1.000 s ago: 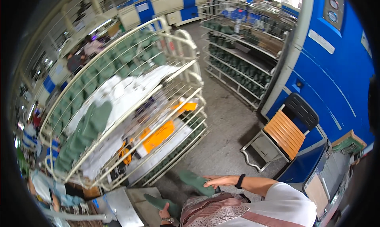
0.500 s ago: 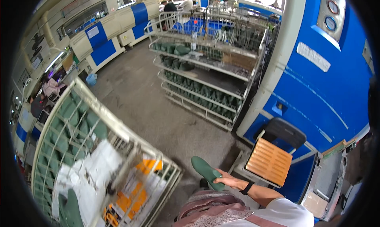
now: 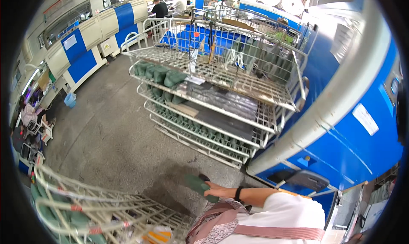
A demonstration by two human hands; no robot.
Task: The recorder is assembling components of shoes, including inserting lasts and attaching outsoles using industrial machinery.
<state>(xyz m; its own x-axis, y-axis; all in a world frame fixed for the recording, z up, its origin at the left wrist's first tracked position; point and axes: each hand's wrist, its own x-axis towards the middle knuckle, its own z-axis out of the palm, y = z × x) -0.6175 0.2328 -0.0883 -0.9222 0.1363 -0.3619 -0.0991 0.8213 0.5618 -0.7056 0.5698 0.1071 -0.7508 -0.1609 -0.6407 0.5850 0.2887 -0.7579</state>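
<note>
My right hand, a black band on its wrist, is closed around the rear end of a green shoe-shaped piece. The piece is held low in front of my body, over the floor, and motion smears it a little. My left hand is out of view. Ahead stands a white wire rack with several tiers. More green shoe-shaped pieces line its shelves, mostly toward the left, and my hand is well short of them.
At lower left a wire cart holds green pieces and orange-and-white sheets. A blue machine closes off the right, with a black chair back before it. A light-blue bin stands far left; people work at the back.
My view has turned and moved toward the rack, which looks larger and nearer. The cart has slid to the lower left edge. My right hand still grips the green piece.
</note>
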